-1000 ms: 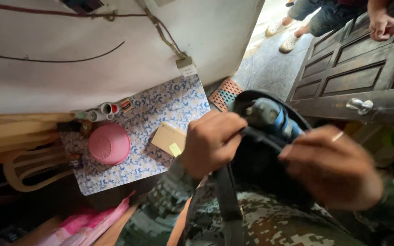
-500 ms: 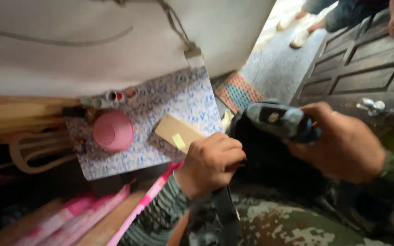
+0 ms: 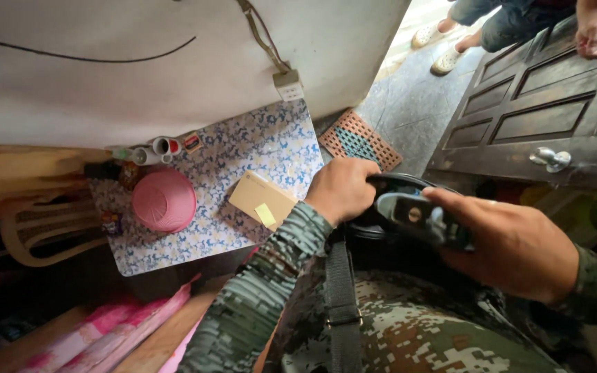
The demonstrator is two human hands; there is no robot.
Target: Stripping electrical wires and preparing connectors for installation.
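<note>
Gripping one black bag [image 3: 381,238], two hands, right hand [image 3: 513,245] holding one grey device [image 3: 419,215], left hand [image 3: 340,190]

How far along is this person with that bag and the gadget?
Done: the black bag looks open. In hand: the left hand grips its rim while the right hand holds a grey-and-blue tool over the opening. Left: the tool is neither inside nor set down.

device: dark handheld device [image 3: 419,220] with a grey face and a blue part, lying tilted across the bag's mouth, gripped by the right hand [image 3: 513,245]
bag: black bag [image 3: 381,242], open, rim pinched by the left hand [image 3: 342,188], strap hanging down
</note>
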